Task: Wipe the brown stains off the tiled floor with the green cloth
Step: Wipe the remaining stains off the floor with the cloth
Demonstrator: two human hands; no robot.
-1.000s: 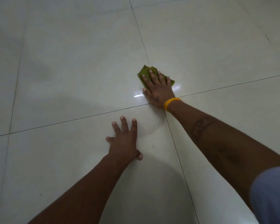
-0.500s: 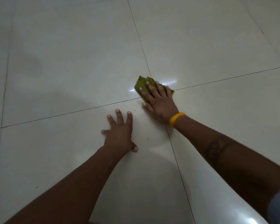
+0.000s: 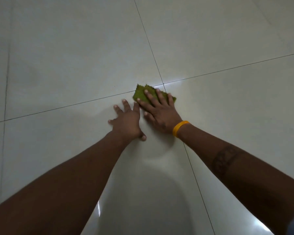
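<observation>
The green cloth (image 3: 140, 94) lies flat on the pale tiled floor (image 3: 71, 56), just below where two grout lines cross. My right hand (image 3: 158, 112), with a yellow band on its wrist, presses down on the cloth with spread fingers and covers most of it. My left hand (image 3: 126, 120) rests flat on the tile right beside it, fingers apart, holding nothing. No brown stain shows on the tiles around the cloth; whatever is under the cloth is hidden.
Glossy tiles stretch out on all sides, split by dark grout lines (image 3: 149, 43). A bright glare (image 3: 170, 81) lies along the grout line at the crossing. My shadow darkens the tile (image 3: 151, 192) between my forearms.
My right hand has dragged the cloth back toward me across the grout crossing, ending close beside my left hand. The left hand has stayed planted on the floor.
</observation>
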